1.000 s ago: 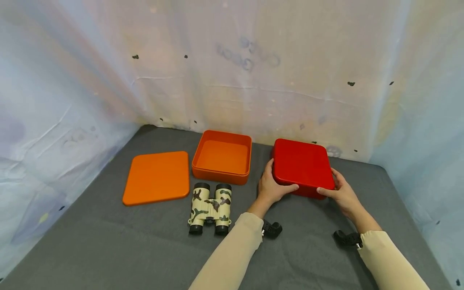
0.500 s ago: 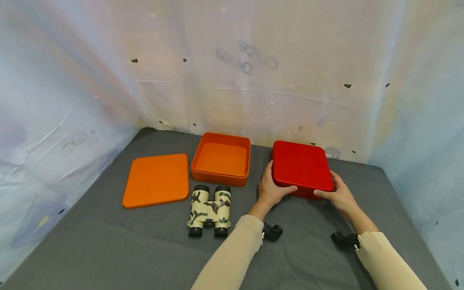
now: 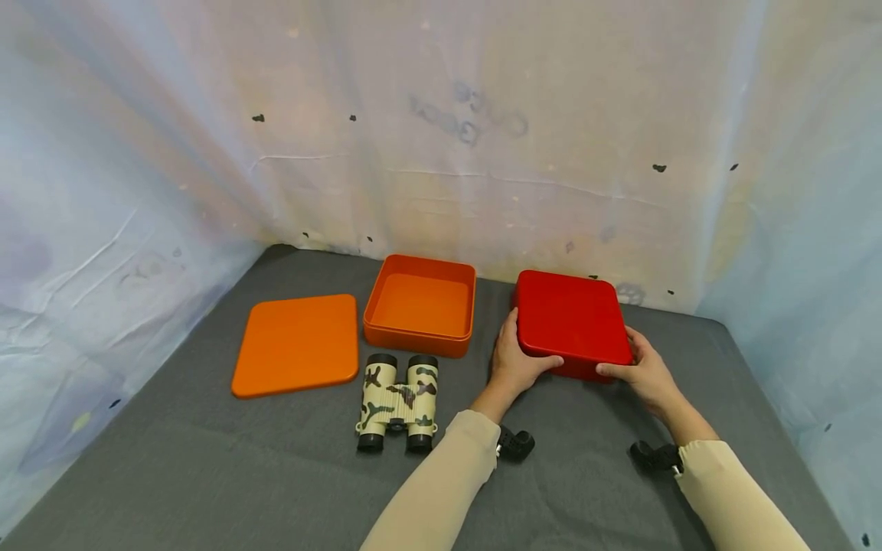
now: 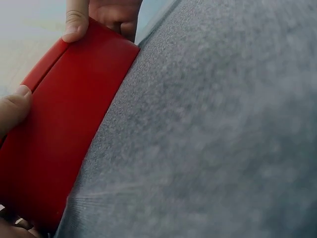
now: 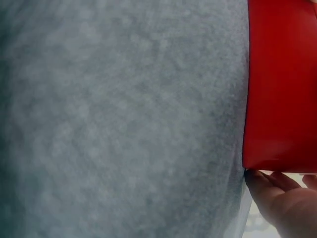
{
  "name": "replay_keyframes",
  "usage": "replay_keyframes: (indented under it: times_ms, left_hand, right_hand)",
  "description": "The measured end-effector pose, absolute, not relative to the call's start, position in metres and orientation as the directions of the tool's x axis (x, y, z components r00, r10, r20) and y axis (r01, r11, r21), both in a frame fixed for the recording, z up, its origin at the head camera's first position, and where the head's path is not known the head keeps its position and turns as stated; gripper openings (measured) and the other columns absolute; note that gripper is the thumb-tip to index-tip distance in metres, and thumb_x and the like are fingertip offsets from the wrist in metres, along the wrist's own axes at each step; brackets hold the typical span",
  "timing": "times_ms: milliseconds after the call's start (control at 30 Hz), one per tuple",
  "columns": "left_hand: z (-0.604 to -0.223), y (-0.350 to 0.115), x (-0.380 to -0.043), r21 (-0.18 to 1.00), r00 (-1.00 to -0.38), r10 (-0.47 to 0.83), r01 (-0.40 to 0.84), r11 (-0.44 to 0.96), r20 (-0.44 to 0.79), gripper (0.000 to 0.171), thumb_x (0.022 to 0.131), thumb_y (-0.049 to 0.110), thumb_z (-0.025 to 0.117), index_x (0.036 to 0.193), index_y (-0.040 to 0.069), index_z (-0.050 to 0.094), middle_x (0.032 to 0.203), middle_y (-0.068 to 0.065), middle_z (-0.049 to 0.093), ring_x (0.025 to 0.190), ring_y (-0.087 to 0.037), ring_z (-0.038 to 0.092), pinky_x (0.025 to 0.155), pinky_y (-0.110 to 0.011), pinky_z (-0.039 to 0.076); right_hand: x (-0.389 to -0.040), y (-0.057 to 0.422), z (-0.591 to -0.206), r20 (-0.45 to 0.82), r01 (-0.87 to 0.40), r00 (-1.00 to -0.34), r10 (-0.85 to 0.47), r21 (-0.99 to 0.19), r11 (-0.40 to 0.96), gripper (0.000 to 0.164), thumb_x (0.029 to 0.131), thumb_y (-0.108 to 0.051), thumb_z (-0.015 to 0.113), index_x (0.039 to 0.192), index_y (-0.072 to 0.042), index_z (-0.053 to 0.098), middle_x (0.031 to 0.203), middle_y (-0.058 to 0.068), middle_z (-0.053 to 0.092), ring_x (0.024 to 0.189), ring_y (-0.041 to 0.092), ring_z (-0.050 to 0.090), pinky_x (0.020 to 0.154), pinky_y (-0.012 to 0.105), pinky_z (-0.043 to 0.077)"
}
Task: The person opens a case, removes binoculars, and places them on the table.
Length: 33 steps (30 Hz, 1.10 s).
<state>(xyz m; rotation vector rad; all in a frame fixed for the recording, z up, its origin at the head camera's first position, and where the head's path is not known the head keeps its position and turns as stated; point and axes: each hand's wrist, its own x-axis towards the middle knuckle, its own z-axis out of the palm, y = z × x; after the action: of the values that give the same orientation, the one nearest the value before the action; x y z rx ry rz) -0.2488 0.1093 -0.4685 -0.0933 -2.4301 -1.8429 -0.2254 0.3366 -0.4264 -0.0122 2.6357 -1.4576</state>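
A red lidded box (image 3: 572, 314) sits at the back right of the grey cloth, its lid on. My left hand (image 3: 513, 360) grips its left front corner, fingers along the left side and thumb at the front edge of the lid. On the opposite corner my right hand (image 3: 648, 373) holds the right side, its thumb on the front edge too. Both thumbs press near the lid seam in the left wrist view, where the box's front wall (image 4: 64, 109) meets the cloth. Fingertips of the right hand (image 5: 292, 203) lie against the side wall in the right wrist view.
Left of the red box stands an open orange box (image 3: 420, 306) with nothing inside. Its flat orange lid (image 3: 298, 344) lies farther left. Camouflage binoculars (image 3: 397, 402) rest in front of the orange box. A patterned curtain (image 3: 441, 153) hangs behind the table.
The head view has tilted slightly, so everything sits a little lower in it. Both hands stay on the red box, with the right thumb slightly farther left along its front edge.
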Motion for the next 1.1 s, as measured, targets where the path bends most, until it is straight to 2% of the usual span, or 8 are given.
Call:
replay_keyframes:
  times_ms: [167, 233, 433, 667, 867, 1100]
  left_hand:
    - [-0.465, 0.109, -0.247, 0.953, -0.992, -0.009, 0.115, 0.279, 0.122, 0.110, 0.066, 0.038, 0.088, 0.153, 0.015, 0.025, 0.155, -0.002, 0.033, 0.134, -0.023, 0.041, 0.110, -0.047, 0.038]
    - [-0.462, 0.108, -0.247, 0.951, -0.991, -0.010, 0.126, 0.284, 0.134, 0.110, 0.066, 0.038, 0.088, 0.153, 0.014, 0.024, 0.156, -0.002, 0.031, 0.135, -0.023, 0.040, 0.110, -0.047, 0.039]
    - [-0.453, 0.107, -0.247, 0.922, -0.983, 0.021, 0.178, 0.343, 0.182, 0.110, 0.066, 0.044, 0.086, 0.153, 0.016, 0.025, 0.156, -0.002, 0.033, 0.135, -0.024, 0.041, 0.108, -0.048, 0.041]
    - [-0.449, 0.105, -0.246, 0.915, -0.980, 0.059, 0.201, 0.350, 0.192, 0.106, 0.068, 0.047, 0.084, 0.152, 0.015, 0.028, 0.153, -0.003, 0.037, 0.134, -0.023, 0.043, 0.107, -0.046, 0.042]
    - [-0.447, 0.102, -0.242, 0.920, -0.977, 0.068, 0.213, 0.330, 0.202, 0.102, 0.068, 0.046, 0.084, 0.150, 0.016, 0.031, 0.151, -0.003, 0.039, 0.131, -0.023, 0.046, 0.105, -0.045, 0.044]
    - [-0.440, 0.101, -0.237, 0.909, -0.966, 0.065, 0.258, 0.328, 0.251, 0.103, 0.068, 0.046, 0.084, 0.151, 0.017, 0.031, 0.155, -0.002, 0.036, 0.139, -0.022, 0.039, 0.108, -0.046, 0.042]
  right_hand:
    - [-0.224, 0.338, -0.420, -0.083, 0.037, -0.994, -0.067, -0.858, 0.512, 0.100, 0.087, -0.027, 0.072, 0.156, -0.008, 0.002, 0.153, 0.025, 0.028, 0.106, 0.002, 0.052, 0.081, 0.008, 0.045]
    - [-0.223, 0.338, -0.416, -0.075, 0.029, -0.995, -0.070, -0.860, 0.510, 0.100, 0.087, -0.026, 0.073, 0.156, -0.007, 0.002, 0.152, 0.026, 0.028, 0.100, -0.005, 0.051, 0.080, 0.009, 0.046]
    - [-0.219, 0.341, -0.408, -0.073, 0.032, -0.996, -0.055, -0.840, 0.541, 0.099, 0.087, -0.026, 0.073, 0.155, -0.006, 0.004, 0.153, 0.027, 0.028, 0.111, 0.011, 0.050, 0.079, 0.008, 0.045]
    - [-0.212, 0.346, -0.402, -0.030, -0.011, -0.997, -0.066, -0.836, 0.549, 0.096, 0.087, -0.023, 0.073, 0.155, -0.005, 0.007, 0.149, 0.027, 0.033, 0.097, -0.011, 0.048, 0.079, 0.008, 0.045]
    - [-0.207, 0.348, -0.396, -0.008, -0.039, -0.997, -0.082, -0.832, 0.553, 0.096, 0.087, -0.021, 0.073, 0.155, -0.006, 0.008, 0.150, 0.028, 0.031, 0.097, -0.013, 0.048, 0.078, 0.008, 0.046]
    - [-0.201, 0.349, -0.392, 0.025, -0.070, -0.996, -0.088, -0.822, 0.565, 0.094, 0.086, -0.019, 0.073, 0.155, -0.007, 0.010, 0.151, 0.028, 0.030, 0.101, -0.013, 0.045, 0.078, 0.007, 0.045]
